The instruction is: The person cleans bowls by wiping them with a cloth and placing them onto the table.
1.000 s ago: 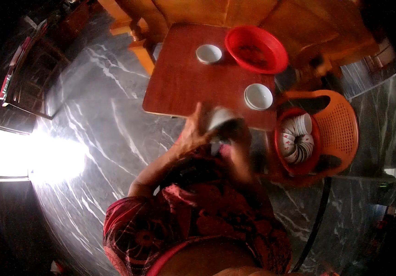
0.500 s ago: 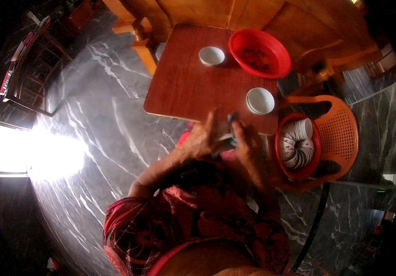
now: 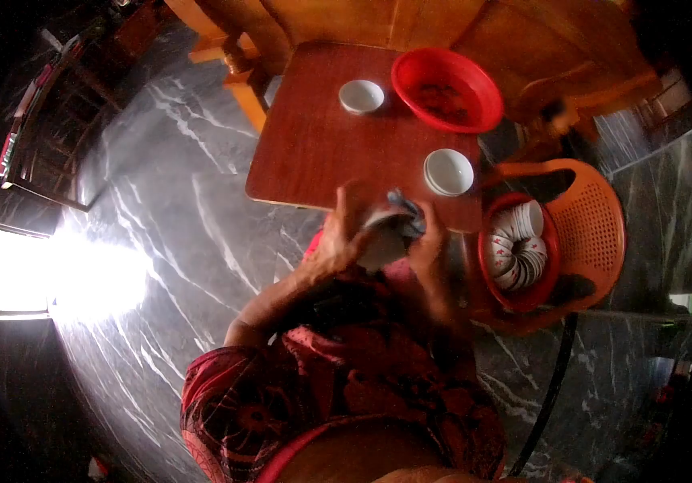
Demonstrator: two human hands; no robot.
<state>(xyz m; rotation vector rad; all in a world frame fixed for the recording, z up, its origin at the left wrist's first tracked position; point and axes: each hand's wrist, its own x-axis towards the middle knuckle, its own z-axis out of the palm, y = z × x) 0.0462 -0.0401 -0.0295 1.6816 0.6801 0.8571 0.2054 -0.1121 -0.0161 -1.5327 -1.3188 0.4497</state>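
Observation:
My left hand [image 3: 338,240] holds a white bowl [image 3: 381,245] by its side, over my lap at the table's near edge. Against the bowl's right rim, my right hand [image 3: 430,241] grips a grey-blue cloth [image 3: 407,213]. Beyond my hands, on the reddish-brown table [image 3: 322,153], are a white bowl [image 3: 361,97] near the far side and two nested white bowls [image 3: 449,172] near the right edge.
A red basin [image 3: 447,90] sits at the table's far right corner. On an orange plastic chair [image 3: 595,229] to the right, a red tub [image 3: 553,282] holds several stacked patterned bowls [image 3: 518,245]. A wooden bench [image 3: 442,24] stands behind the table.
The bowl between my hands has been turned and its pale side now shows. My right hand with the cloth has shifted around its rim. The things on the table have not moved.

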